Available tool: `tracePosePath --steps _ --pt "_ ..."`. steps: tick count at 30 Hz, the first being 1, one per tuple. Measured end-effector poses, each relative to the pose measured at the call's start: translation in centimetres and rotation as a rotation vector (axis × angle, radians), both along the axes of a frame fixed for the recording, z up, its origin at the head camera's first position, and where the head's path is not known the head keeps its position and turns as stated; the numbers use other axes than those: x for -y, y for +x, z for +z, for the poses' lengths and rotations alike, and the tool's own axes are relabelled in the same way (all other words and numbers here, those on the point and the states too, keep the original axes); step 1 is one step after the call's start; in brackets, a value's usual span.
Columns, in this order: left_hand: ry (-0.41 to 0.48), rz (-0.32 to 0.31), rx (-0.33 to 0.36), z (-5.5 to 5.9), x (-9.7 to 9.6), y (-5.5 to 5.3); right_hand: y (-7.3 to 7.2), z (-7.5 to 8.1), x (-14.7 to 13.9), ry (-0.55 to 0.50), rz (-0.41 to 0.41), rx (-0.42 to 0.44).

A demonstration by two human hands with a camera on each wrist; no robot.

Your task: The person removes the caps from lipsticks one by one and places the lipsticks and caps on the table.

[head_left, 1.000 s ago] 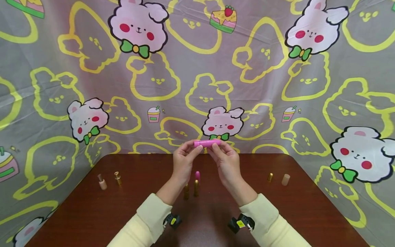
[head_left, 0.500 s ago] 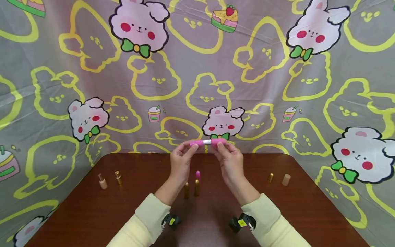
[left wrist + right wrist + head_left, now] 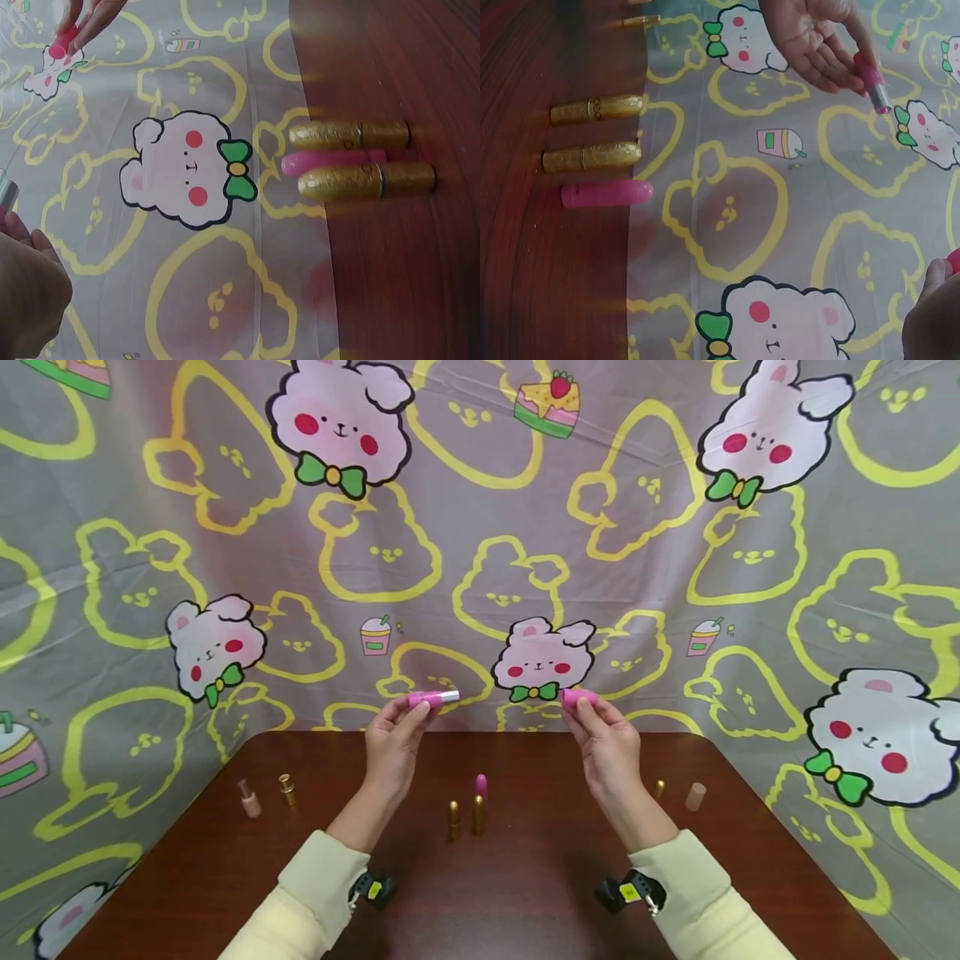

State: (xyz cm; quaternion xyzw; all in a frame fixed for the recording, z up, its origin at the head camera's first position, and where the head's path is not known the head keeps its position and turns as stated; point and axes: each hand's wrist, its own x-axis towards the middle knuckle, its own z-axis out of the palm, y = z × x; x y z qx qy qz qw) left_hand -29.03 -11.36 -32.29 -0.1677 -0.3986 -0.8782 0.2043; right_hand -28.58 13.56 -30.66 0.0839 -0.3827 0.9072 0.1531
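Observation:
My left hand point(image 3: 390, 747) pinches the pink base of an uncapped lipstick point(image 3: 424, 699), its silver inner collar pointing right. To the right, my right hand point(image 3: 609, 747) holds the pink cap point(image 3: 576, 697) between thumb and fingers. Both pieces are up in the air beyond the table's far edge, with a wide gap between them. In the right wrist view, a little pink shows at the mouth of the silver collar. Below, between the arms, two gold lipsticks point(image 3: 453, 820) and a closed pink lipstick point(image 3: 482, 786) stand upright on the table.
On the brown table point(image 3: 540, 877), a pale pink uncapped tube point(image 3: 250, 800) and a gold uncapped tube point(image 3: 287, 791) stand at left. A small gold cap point(image 3: 658, 789) and a beige cap point(image 3: 695, 797) stand at right. A patterned cloth point(image 3: 480, 510) hangs behind.
The hands have drawn apart sideways, pulling the cap off the pink lipstick. The silver collar, covered at first, now shows fully. Things on the table have stayed in place.

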Motion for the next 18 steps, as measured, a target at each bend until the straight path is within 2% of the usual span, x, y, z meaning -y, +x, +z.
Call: tracePosePath --steps 4,10,18 --pt "-0.012 0.006 0.003 0.0 1.0 0.3 0.1 0.0 -0.3 0.022 -0.023 0.003" --pt "-0.043 0.061 0.009 -0.3 2.5 0.4 0.0 -0.4 -1.1 0.038 -0.024 0.003" --pt "-0.035 0.141 0.074 -0.7 4.8 0.9 0.0 -0.8 -2.3 0.054 -0.043 0.018"
